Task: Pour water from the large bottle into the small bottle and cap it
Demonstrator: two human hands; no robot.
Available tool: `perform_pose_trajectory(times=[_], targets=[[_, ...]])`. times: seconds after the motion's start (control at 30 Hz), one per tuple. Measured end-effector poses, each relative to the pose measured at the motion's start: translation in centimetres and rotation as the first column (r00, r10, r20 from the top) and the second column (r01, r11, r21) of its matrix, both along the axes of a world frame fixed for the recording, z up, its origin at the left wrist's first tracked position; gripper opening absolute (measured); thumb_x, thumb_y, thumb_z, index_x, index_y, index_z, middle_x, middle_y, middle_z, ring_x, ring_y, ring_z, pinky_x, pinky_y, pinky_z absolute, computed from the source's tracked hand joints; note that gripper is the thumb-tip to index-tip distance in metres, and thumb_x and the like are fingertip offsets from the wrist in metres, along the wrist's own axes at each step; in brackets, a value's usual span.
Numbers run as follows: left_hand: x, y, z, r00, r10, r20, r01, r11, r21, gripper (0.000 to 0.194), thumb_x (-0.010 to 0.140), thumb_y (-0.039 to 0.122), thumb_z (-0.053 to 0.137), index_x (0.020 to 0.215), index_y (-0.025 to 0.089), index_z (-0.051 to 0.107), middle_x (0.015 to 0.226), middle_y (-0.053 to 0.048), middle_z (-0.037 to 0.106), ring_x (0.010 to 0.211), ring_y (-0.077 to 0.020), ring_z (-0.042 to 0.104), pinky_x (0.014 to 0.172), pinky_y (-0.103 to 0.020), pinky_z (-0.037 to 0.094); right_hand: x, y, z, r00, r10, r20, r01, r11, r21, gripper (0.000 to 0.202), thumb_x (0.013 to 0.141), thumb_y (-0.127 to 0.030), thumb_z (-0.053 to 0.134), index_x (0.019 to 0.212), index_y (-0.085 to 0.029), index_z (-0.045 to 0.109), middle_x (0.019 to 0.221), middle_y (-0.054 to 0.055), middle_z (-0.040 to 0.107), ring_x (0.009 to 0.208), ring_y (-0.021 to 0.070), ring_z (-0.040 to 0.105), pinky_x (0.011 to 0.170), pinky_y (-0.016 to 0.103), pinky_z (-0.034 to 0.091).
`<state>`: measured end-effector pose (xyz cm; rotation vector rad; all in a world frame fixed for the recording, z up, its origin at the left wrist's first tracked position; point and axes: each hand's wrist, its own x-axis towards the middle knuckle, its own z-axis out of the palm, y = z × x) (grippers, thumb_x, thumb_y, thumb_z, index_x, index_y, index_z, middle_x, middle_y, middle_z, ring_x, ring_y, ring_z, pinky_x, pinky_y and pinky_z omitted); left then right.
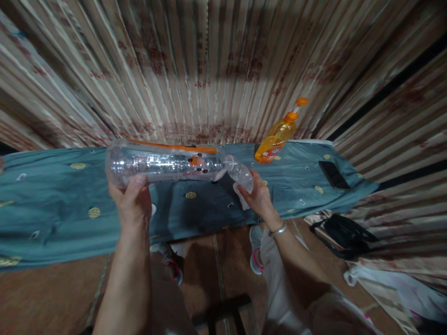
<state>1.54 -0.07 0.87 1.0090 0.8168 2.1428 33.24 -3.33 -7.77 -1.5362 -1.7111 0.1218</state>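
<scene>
My left hand (134, 197) grips the base end of a large clear plastic bottle (164, 163), which lies sideways in the air above the cloth. An orange strip and an orange printed figure show on its side. My right hand (256, 193) is closed around a small clear bottle (240, 174), tilted down to the right. The necks of the two bottles meet; whether they are joined or only touching cannot be made out. A small whitish piece (241, 196) shows just below the right fingers. Near the left wrist, a white round thing (153, 209) is partly hidden.
A green patterned cloth (190, 214) covers the long surface. An orange pump bottle (277, 139) stands at its back edge, with a dark phone (334, 175) to the right. Pleated curtains (209, 70) hang behind. A black bag (349, 235) and a dark stool (223, 311) are lower down.
</scene>
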Motion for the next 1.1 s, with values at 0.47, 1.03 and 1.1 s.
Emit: perform_pose_trajectory(times=[0.47,1.03,1.1], targets=[[-0.24,-0.04,0.02,0.999,-0.031,-0.015,0.031,0.999,0.021,0.076,0.047,0.038,0.09,0.121,0.037,0.072,0.073,0.004,0.065,0.076,-0.0148,0.063,0.081,-0.032,0.057,-0.16,-0.03,0.21,1.0,-0.005,-0.006,0.005,1.0,-0.004,0.062,0.087,-0.037,0.071,0.142,-0.014,0.051,0.13,0.02,0.071,0.12,0.0347,0.07,0.101,0.053,0.058],[-0.15,-0.28,0.23,1.0,-0.022,-0.015,0.022,1.0,-0.011,0.086,0.047,0.035,0.087,0.13,0.035,0.066,0.081,0.002,0.067,0.089,-0.0189,0.066,0.089,-0.036,0.054,-0.02,-0.08,0.29,1.0,0.008,-0.012,-0.009,1.0,-0.008,0.061,0.089,-0.039,0.07,0.142,-0.016,0.051,0.131,0.02,0.071,0.122,0.0346,0.069,0.104,0.054,0.057],[-0.15,-0.3,0.24,1.0,-0.02,-0.018,0.02,1.0,-0.004,0.084,0.048,0.034,0.086,0.129,0.034,0.066,0.081,0.002,0.067,0.084,-0.0175,0.064,0.086,-0.035,0.054,0.0,-0.07,0.26,1.0,0.006,-0.008,-0.006,1.0,-0.008,0.061,0.089,-0.039,0.07,0.142,-0.016,0.051,0.131,0.02,0.07,0.122,0.0346,0.069,0.104,0.054,0.057]])
